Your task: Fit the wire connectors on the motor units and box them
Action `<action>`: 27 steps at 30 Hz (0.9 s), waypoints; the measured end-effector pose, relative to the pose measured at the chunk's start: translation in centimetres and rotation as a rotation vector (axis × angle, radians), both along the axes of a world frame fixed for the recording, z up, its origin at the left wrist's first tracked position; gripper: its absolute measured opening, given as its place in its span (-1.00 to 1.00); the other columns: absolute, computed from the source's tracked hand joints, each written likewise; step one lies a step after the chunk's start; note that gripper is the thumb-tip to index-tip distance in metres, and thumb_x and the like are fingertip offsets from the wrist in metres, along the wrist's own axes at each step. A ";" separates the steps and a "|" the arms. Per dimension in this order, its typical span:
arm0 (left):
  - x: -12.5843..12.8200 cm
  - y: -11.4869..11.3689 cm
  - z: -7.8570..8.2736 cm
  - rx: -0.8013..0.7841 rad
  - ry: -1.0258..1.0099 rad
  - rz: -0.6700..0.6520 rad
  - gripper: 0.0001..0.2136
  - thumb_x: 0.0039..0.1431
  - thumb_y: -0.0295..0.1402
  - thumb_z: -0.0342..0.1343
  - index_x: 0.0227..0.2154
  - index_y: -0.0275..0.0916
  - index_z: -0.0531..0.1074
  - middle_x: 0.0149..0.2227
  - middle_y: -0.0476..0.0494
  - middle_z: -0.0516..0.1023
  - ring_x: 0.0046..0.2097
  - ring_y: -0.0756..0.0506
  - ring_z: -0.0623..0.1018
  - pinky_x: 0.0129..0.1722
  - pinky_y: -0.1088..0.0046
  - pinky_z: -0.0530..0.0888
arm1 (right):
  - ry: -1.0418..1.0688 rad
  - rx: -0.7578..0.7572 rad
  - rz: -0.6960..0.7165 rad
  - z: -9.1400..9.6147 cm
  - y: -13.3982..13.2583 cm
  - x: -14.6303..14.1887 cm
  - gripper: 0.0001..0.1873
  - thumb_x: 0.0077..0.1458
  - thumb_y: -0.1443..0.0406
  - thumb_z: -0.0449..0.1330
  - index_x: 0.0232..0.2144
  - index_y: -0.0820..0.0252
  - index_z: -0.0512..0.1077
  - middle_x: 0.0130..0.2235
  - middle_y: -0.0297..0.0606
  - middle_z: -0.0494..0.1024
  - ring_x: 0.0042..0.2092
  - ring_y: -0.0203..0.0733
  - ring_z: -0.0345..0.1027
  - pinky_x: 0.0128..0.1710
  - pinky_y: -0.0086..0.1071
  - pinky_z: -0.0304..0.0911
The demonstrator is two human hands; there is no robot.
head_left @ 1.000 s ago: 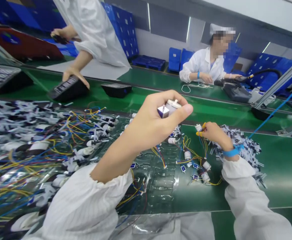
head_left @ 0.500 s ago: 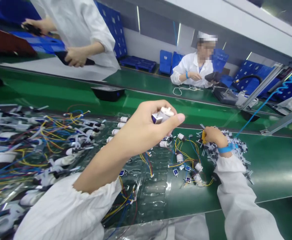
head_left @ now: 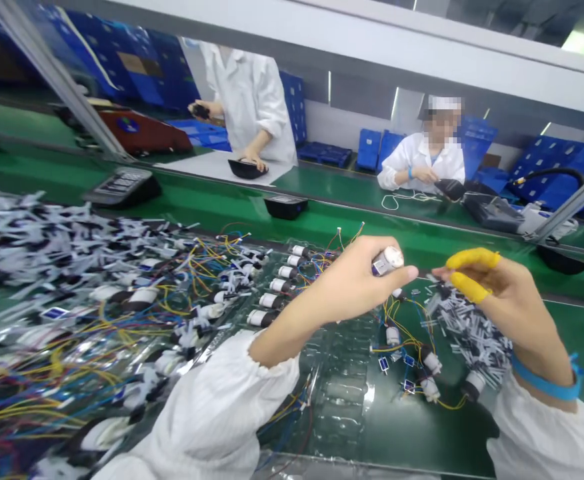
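Note:
My left hand (head_left: 357,277) is closed around a small white-capped cylinder (head_left: 391,259) with a dark, shiny side, held above the clear plastic tray (head_left: 342,407). To its right, my right hand (head_left: 502,287) wears yellow finger covers on its thumb and a finger. Its fingertips come together in a pinch, and whatever is between them is too small to make out. Below that hand lies a pile of small clear and dark strips (head_left: 467,327). White and black cylinders (head_left: 278,285) sit in a row in the tray, with coloured wires around them.
Wired cylinders and small blue-faced pieces (head_left: 409,387) lie on the green bench (head_left: 412,440). A large heap of strips and wired parts (head_left: 62,267) spreads over the left side. Across the green belt, two co-workers in white coats handle dark parts. A slanted metal post (head_left: 577,203) rises at right.
My right hand has come up from the strip pile towards my left hand, fingertips pinched. My left hand still holds the cylinder. The camera view has turned left.

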State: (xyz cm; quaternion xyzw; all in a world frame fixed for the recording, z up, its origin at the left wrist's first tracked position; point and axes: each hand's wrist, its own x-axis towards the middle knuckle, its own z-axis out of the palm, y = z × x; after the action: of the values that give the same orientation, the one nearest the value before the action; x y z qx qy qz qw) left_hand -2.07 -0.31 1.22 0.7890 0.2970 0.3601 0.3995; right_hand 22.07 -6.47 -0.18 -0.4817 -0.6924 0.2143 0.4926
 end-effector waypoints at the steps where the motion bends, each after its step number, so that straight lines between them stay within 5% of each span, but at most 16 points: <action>1: 0.2 -0.1 -0.2 0.013 0.010 0.005 -0.69 0.25 -0.25 0.22 -0.53 -0.22 0.29 -0.57 0.14 0.26 -0.48 0.05 0.25 -0.49 0.51 0.19 | 0.042 0.050 -0.009 -0.1 -0.5 -1.2 -0.91 0.25 0.30 0.33 -0.18 0.08 0.58 -0.19 -0.28 0.72 -0.13 -0.12 0.65 -0.09 -0.34 0.55; 6: 1.0 -0.9 -0.8 0.163 0.110 0.026 -0.67 0.22 -0.29 0.19 -0.59 -0.21 0.23 -0.59 0.11 0.28 -0.49 0.03 0.23 -0.50 0.46 0.12 | 0.062 0.225 -0.033 -1.3 -1.0 -5.0 -0.76 0.24 0.40 0.29 -0.11 -0.01 0.64 -0.20 -0.37 0.68 -0.25 -0.27 0.58 -0.23 -0.48 0.52; 12: 0.9 -1.7 -0.4 0.269 0.136 0.041 -0.72 0.10 -0.48 0.12 -0.62 -0.20 0.15 -0.62 0.11 0.24 -0.52 0.04 0.23 -0.50 0.43 0.07 | 0.097 0.215 -0.066 -1.4 -1.2 -5.0 -0.82 0.15 0.40 0.40 -0.21 0.01 0.62 -0.28 -0.43 0.66 -0.30 -0.30 0.55 -0.26 -0.53 0.51; 27: 1.2 -2.3 -0.3 0.255 0.189 0.031 -0.75 -0.05 -0.56 0.09 -0.61 -0.17 0.11 -0.65 0.10 0.23 -0.57 0.03 0.20 -0.50 0.40 0.02 | -0.157 0.380 -0.052 -2.2 -1.6 -6.2 -0.86 0.33 0.43 0.21 -0.17 0.07 0.47 -0.23 -0.31 0.50 -0.25 -0.21 0.39 -0.29 -0.37 0.31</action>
State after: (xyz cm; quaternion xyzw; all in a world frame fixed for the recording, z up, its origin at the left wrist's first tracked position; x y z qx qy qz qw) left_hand -0.90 -2.66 0.91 0.8591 0.2974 0.3251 0.2604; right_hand 15.90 -8.03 -2.35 -0.4132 -0.7438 0.0289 0.5246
